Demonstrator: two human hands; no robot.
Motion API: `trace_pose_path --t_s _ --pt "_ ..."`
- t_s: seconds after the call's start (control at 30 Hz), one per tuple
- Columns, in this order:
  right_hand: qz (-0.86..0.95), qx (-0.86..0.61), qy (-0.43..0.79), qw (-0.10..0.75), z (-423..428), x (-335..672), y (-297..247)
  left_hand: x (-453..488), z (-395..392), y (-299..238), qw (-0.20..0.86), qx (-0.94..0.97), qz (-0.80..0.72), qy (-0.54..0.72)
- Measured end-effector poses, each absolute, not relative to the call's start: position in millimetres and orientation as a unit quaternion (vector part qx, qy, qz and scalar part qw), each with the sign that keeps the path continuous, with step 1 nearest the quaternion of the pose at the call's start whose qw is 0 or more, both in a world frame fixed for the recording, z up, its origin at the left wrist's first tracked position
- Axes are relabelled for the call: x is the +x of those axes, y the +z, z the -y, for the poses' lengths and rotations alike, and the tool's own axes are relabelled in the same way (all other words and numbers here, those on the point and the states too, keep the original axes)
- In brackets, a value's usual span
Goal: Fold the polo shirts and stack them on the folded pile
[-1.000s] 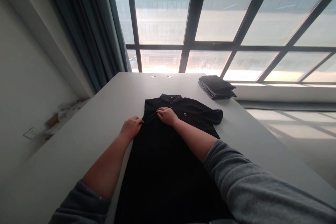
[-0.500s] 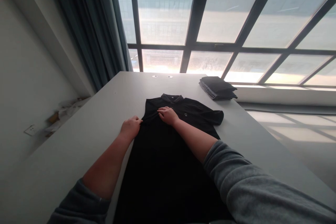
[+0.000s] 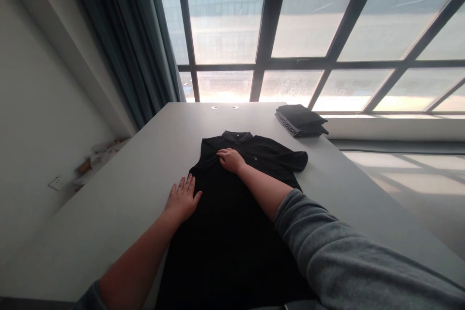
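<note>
A black polo shirt (image 3: 232,242) lies spread on the white table (image 3: 145,174), its collar toward the window. Its right-hand short sleeve sticks out to the side, while no sleeve shows at the left edge. My left hand (image 3: 183,198) rests on that left edge just below the armhole, fingers spread and flat. On the upper chest, below the collar, my right hand (image 3: 231,160) lies palm down with its fingers extended. A small light logo marks the chest to the right of it.
Folded dark garments (image 3: 301,120) are stacked at the table's far right corner. Two round cable holes sit near the far edge. A dark curtain (image 3: 123,43) hangs at left, beside large windows. Plastic-wrapped items (image 3: 98,157) lie beyond the table's left edge, near a wall socket (image 3: 57,183).
My left hand has let go of the shirt's edge, moved slightly down and opened flat on it. My right hand has stayed on the chest.
</note>
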State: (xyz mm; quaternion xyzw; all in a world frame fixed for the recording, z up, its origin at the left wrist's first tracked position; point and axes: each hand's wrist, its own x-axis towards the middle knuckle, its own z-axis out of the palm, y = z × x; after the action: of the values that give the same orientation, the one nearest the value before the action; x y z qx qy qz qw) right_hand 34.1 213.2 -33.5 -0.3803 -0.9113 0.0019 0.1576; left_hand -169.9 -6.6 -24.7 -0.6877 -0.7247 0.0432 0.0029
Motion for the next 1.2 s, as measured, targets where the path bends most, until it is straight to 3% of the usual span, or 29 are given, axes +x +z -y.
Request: trace_pose_path --t_s 0.3,0.43,0.57,0.7,0.9,1.2 --pt "0.907 -0.400 -0.015 0.133 -198 40 -22 -193 38 -36 0.018 -0.708 0.705 0.037" --pt "0.891 -0.432 -0.031 0.140 -193 112 -17 -203 41 -39 0.051 -0.724 0.687 0.023" --pt "0.812 -0.568 -0.034 0.126 -194 225 -18 -189 32 -34 0.082 -0.749 0.657 -0.022" --pt "0.752 -0.648 0.006 0.125 -196 305 -25 -128 6 -10 0.053 -0.786 0.615 -0.025" --pt "0.674 -0.720 0.041 0.162 -205 319 -20 6 -57 22 -0.008 -0.820 0.572 -0.001" --pt "0.696 -0.652 0.148 0.261 -219 316 -22 114 -129 2 -0.063 -0.801 0.593 -0.045"
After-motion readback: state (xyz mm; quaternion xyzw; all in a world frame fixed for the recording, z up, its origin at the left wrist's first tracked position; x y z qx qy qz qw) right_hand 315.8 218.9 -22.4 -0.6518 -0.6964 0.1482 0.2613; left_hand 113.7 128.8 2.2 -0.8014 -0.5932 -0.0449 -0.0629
